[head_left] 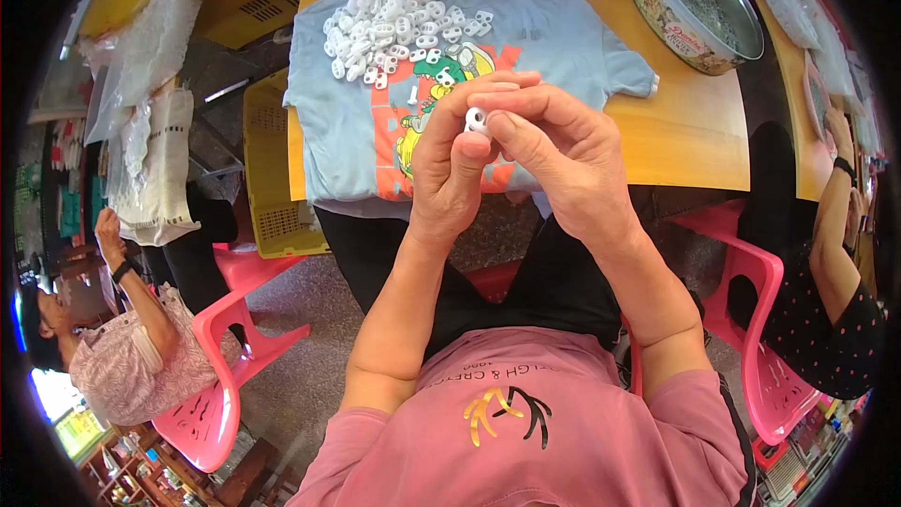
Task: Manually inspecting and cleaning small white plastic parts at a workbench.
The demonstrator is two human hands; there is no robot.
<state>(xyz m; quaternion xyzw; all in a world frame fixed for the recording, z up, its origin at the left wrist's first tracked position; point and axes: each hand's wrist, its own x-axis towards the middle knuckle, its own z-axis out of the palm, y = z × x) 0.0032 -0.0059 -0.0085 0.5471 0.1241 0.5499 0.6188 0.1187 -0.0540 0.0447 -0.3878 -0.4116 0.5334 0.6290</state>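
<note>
Above the near edge of a light blue T-shirt, both hands meet around a small white plastic piece with a round hole. My left hand is closed on it from the left, between thumb and fingers. From the right, my right hand pinches the same piece with its thumb and forefinger. The fingers cover part of it. Beyond the hands, a heap of similar white plastic pieces lies on the shirt's upper left. A slim white part lies apart from the heap.
The shirt is spread over a wooden table. An oval tin with small clear bits stands at the far right. A yellow crate sits left of the table. Pink chairs and people flank me.
</note>
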